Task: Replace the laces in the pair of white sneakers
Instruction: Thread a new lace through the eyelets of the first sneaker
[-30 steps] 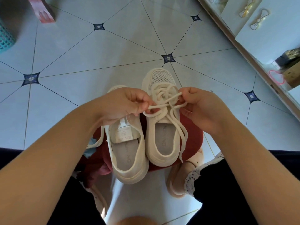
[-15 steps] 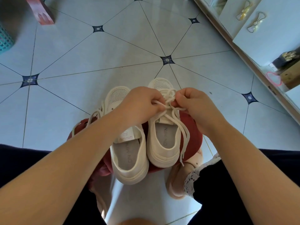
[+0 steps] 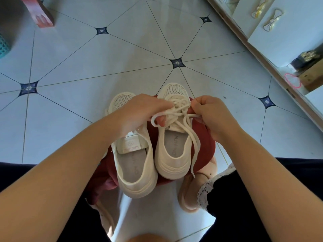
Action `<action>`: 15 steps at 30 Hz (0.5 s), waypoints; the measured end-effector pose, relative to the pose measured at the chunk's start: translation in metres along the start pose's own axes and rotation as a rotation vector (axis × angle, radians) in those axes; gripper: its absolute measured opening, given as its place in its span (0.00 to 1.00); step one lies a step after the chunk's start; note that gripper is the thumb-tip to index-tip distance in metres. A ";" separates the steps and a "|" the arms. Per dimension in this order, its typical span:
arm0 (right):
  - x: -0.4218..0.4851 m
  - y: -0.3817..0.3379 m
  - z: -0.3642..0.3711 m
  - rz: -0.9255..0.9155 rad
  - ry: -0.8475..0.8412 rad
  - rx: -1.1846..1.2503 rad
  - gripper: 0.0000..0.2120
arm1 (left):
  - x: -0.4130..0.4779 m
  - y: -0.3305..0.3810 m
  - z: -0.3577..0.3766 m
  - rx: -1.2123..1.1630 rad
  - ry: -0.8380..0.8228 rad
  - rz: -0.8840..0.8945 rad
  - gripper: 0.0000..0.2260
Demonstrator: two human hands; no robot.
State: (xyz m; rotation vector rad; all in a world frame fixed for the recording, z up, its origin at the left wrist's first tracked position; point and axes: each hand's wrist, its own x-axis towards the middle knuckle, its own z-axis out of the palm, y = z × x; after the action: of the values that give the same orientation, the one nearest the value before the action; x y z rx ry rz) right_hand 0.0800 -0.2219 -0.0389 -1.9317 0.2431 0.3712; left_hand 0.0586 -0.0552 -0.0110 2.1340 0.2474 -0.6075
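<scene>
While the cream left sneaker [image 3: 134, 165] and right sneaker [image 3: 172, 151] are sitting on a red stool [image 3: 204, 137], left hand [image 3: 139, 112] and right hand [image 3: 208, 114] are pinching the right one's lace [image 3: 181, 109], left hand covering the other's eyelets.

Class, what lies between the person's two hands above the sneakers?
The head view shows the white lace crossing over the laced sneaker, held by left hand and right hand.

2 bare forearms reach forward and converge. The left hand [image 3: 141, 112] and right hand [image 3: 208, 113] face each other, fingers curled, each pinching the lace [image 3: 180, 103].
</scene>
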 end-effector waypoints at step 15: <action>-0.005 0.001 -0.007 0.049 -0.020 0.216 0.07 | -0.007 -0.025 -0.009 -0.408 -0.262 0.353 0.06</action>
State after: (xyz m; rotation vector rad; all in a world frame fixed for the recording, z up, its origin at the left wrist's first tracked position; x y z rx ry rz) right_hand 0.0757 -0.2284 -0.0354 -1.7119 0.3056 0.3804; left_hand 0.0460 -0.0327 -0.0200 1.6326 -0.1407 -0.5637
